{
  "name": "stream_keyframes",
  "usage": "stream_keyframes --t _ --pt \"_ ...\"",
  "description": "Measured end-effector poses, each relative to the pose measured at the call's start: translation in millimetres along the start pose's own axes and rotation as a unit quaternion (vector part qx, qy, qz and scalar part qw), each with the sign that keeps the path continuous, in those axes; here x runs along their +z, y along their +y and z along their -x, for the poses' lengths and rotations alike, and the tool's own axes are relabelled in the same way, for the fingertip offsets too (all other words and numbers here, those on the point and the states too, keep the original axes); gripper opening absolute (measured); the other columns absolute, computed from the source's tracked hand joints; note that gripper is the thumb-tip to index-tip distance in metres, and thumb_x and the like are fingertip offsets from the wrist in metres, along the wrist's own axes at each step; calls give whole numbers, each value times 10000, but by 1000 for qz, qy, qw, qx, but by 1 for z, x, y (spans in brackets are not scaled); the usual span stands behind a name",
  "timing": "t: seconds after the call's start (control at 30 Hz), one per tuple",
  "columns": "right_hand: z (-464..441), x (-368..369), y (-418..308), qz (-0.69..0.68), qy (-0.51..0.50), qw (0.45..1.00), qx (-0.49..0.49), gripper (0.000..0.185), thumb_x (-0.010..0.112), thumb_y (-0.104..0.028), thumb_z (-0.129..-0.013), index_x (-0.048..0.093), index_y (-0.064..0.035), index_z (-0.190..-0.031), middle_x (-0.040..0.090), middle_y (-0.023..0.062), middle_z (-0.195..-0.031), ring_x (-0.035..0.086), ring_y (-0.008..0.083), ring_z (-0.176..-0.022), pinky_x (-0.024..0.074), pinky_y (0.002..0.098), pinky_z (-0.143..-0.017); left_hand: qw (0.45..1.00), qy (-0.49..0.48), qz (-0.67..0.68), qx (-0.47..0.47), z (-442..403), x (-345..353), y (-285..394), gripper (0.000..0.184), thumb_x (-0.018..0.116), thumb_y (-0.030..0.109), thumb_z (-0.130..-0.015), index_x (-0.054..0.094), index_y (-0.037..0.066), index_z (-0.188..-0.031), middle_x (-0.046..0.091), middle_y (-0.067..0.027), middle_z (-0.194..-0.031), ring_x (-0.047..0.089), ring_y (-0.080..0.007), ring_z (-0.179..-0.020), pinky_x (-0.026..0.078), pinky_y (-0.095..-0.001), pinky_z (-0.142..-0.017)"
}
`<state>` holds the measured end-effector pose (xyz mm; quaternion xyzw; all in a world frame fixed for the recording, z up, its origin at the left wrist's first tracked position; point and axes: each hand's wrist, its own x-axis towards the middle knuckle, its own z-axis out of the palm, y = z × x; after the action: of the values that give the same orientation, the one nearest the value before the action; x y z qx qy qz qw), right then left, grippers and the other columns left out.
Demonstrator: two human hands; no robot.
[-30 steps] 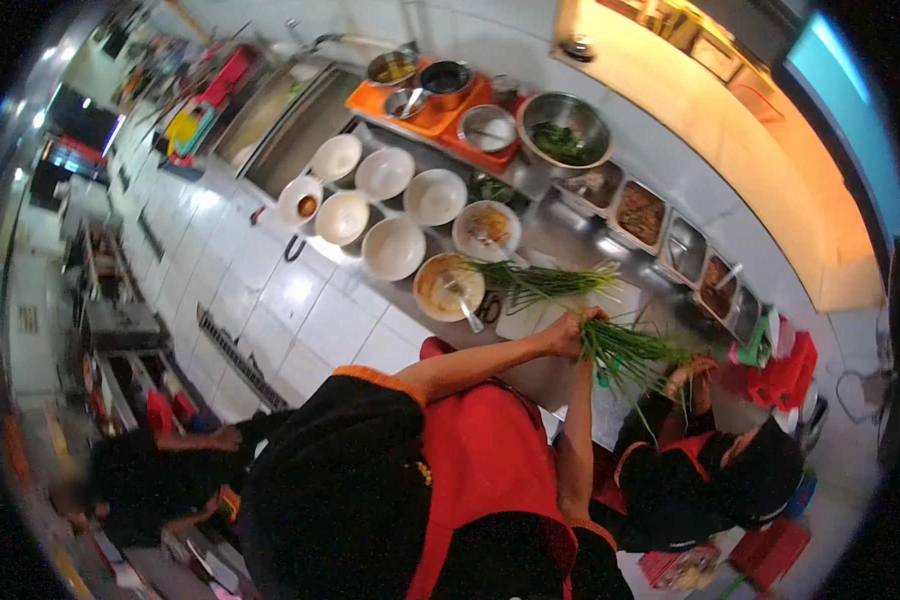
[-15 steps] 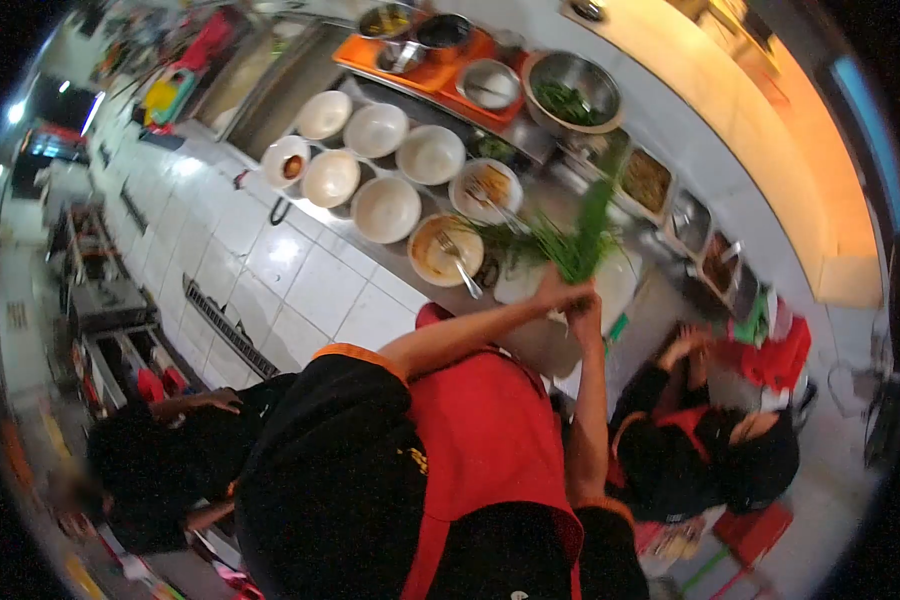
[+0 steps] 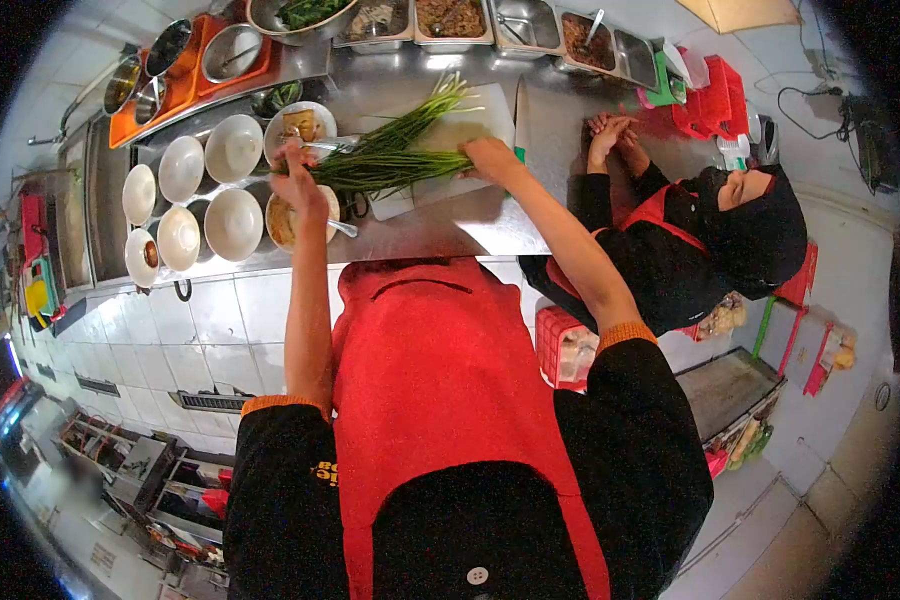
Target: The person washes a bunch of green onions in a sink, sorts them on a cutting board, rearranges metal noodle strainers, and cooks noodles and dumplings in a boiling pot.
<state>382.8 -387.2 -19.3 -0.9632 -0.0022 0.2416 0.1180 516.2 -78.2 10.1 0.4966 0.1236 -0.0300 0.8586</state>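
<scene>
A bunch of long green stalks [image 3: 390, 172] stretches sideways in front of me, low over a white cutting board [image 3: 485, 115]. My right hand [image 3: 492, 160] is closed round its pale end. At its dark leafy end is my left hand [image 3: 298, 178], raised with fingers bent; whether it grips the tips is unclear. Behind lies a second green bunch [image 3: 425, 108], slanting across the board. Near my left hand stand a bowl with brown food scraps [image 3: 300, 125] and a stained bowl [image 3: 280, 225] with a fork.
White bowls [image 3: 234, 225] stand at the left counter edge. Metal food trays [image 3: 454, 20] and a bowl of leaves [image 3: 303, 14] line the back. A knife [image 3: 520, 110] lies right of the board. A co-worker [image 3: 690, 230] rests their hands on the counter at right.
The bunch has gone from upright in both hands to lying sideways between them. My hands have moved apart, the left one out to the leafy end. The view has turned and shifted.
</scene>
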Motion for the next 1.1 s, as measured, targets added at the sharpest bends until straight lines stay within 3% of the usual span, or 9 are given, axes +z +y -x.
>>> stream_keyframes --t 0.03,0.07,0.13,0.17,0.27,0.33,0.43,0.67,1.1 --pt "-5 4 7 24 45 998 -36 574 775 -434 -729 615 -73 -1145 642 165 -1035 610 354 -1019 468 456 -901 981 4 -154 119 8 9 20 134 678 142 -893 573 64 -866 577 -24 -761 539 -136 -692 463 -282 -683" --pt "-7 8 12 48 89 992 -71 598 787 -405 -717 590 -86 -1183 616 152 -1099 585 332 -1081 445 443 -940 981 0 -157 115 18 24 33 134 678 142 -893 573 64 -866 577 -24 -761 539 -136 -692 463 -282 -683" --pt "-5 12 10 37 120 990 -68 615 819 -341 -672 582 -92 -1183 590 153 -1134 553 315 -1126 415 451 -985 863 -81 -357 349 51 58 37 134 700 119 -872 583 55 -869 626 -38 -813 568 -122 -740 455 -257 -687" --pt "-4 13 9 31 152 985 -71 646 851 -276 -627 574 -97 -1182 564 153 -1168 521 298 -1171 384 458 -1029 884 -172 -259 349 61 66 17 141 723 88 -836 600 55 -895 650 -62 -832 603 -144 -765 469 -272 -694" --pt "10 13 6 -45 160 984 -58 648 833 -215 -654 566 -102 -1233 530 139 -1256 449 280 -1262 353 457 -1063 714 -433 -460 301 86 92 -17 344 748 93 -762 590 66 -1067 632 -146 -1017 605 -305 -961 441 -403 -912" --pt "26 13 7 -74 203 974 -62 660 821 -203 -674 551 -99 -1268 528 143 -1283 444 284 -1276 335 451 -1080 615 -447 -585 281 94 92 -75 581 784 174 -716 512 55 -1215 555 -165 -1188 522 -336 -1130 365 -464 -1001" --pt "48 5 14 -160 274 947 -39 637 783 -183 -730 535 -83 -1309 530 149 -1320 448 298 -1288 316 435 -1104 569 -455 -615 302 88 93 -124 739 799 222 -698 430 35 -1310 484 -168 -1279 436 -334 -1237 330 -472 -1036" --pt "54 13 38 -328 338 882 26 411 613 -127 -895 559 -23 -1289 581 186 -1284 544 358 -1188 399 381 -1055 542 -454 -650 280 86 99 -140 792 793 258 -706 408 -9 -1344 469 -179 -1303 432 -342 -1249 310 -467 -1072" --pt "53 50 19 -436 360 822 75 469 538 -43 -897 476 46 -1354 470 235 -1405 439 339 -1329 331 357 -1125 511 -439 -664 325 101 122 -156 843 747 287 -757 339 -25 -1425 363 -213 -1457 336 -378 -1362 252 -511 -1121"
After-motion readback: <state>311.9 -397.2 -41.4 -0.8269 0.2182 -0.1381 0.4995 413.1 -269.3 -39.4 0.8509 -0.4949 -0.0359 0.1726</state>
